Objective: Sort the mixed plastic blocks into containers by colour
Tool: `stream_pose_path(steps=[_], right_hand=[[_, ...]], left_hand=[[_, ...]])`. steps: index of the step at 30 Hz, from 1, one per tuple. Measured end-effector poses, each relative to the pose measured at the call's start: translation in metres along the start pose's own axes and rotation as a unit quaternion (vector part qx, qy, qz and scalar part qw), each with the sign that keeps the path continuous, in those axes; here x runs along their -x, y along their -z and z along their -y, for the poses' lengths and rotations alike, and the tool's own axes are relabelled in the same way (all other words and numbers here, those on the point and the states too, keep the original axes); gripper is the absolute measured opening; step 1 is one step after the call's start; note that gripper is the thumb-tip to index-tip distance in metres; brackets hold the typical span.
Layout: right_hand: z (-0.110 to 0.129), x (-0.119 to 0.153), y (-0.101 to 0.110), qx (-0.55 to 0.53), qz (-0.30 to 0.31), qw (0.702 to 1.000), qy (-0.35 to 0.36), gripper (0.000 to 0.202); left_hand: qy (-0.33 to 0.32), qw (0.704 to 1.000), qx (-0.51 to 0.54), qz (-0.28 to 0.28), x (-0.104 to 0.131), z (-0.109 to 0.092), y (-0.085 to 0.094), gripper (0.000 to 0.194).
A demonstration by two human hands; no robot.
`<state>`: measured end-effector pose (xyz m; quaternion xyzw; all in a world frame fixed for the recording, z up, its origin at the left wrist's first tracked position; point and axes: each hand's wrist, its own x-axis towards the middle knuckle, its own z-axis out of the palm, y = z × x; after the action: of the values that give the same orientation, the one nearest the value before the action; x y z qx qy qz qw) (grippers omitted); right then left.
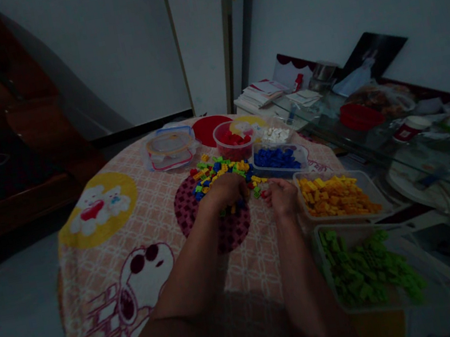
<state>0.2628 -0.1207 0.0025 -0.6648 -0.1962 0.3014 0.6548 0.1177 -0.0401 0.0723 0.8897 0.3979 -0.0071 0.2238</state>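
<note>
A mixed pile of small toy building bricks [219, 170] in yellow, green, blue and red lies on the patterned tablecloth, partly over a dark red round print. My left hand [229, 189] reaches over the near side of this pile with its fingers curled down; what they grip, if anything, is hidden. Just right of the pile, my right hand [283, 196] has its fingers pinched together, with a small reddish brick [266, 194] at the fingertips. A few loose bricks lie between the two hands.
Right of my hands stand boxes of blue bricks [276, 159], yellow bricks [337, 197] and green bricks [368, 268]. Behind the pile are a round tub [236, 152] of red bricks, white bricks [275, 135] and stacked lids [169, 146]. A cluttered glass table [331, 129] adjoins at right.
</note>
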Motion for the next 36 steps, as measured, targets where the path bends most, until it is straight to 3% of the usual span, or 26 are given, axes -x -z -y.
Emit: stream_pose_path(steps=[6,10,14,16,20,22,24,30,33,36], right_hand=[[0.002,0.000,0.001,0.008,0.009,1.000,0.004,0.020],[0.004,0.002,0.000,0.005,0.010,1.000,0.006,0.019],[0.007,0.004,-0.001,0.013,0.000,1.000,-0.001,0.019],[0.008,0.004,0.000,0.022,-0.001,1.000,0.007,0.020],[0.009,0.004,0.002,0.028,0.010,0.999,0.015,0.022],[0.009,0.004,0.001,0.026,0.010,1.000,0.006,0.021],[0.008,0.004,0.001,0.024,0.003,1.000,0.000,0.020],[0.010,0.005,0.000,0.023,0.010,1.000,0.000,0.019],[0.012,0.006,0.000,0.021,0.006,1.000,-0.002,0.018],[0.012,0.007,0.001,0.013,0.007,1.000,-0.001,0.018]], left_hand=[[-0.016,0.976,0.157,-0.150,-0.017,0.019,-0.011,0.019],[-0.018,0.913,0.337,-0.231,-0.026,0.015,-0.021,0.023],[-0.026,0.811,0.535,-0.235,-0.037,0.003,-0.034,0.027],[-0.045,0.774,0.589,-0.228,-0.042,-0.003,-0.041,0.034],[-0.116,0.751,0.618,-0.202,-0.052,-0.008,-0.049,0.061],[-0.142,0.756,0.608,-0.195,-0.054,-0.006,-0.049,0.068],[-0.147,0.780,0.574,-0.201,-0.052,-0.001,-0.046,0.067],[-0.096,0.925,0.315,-0.192,-0.022,0.013,-0.015,0.041],[-0.070,0.977,0.158,-0.125,-0.003,0.012,0.003,0.029],[-0.054,0.992,0.101,-0.059,0.012,0.015,0.016,0.016]])
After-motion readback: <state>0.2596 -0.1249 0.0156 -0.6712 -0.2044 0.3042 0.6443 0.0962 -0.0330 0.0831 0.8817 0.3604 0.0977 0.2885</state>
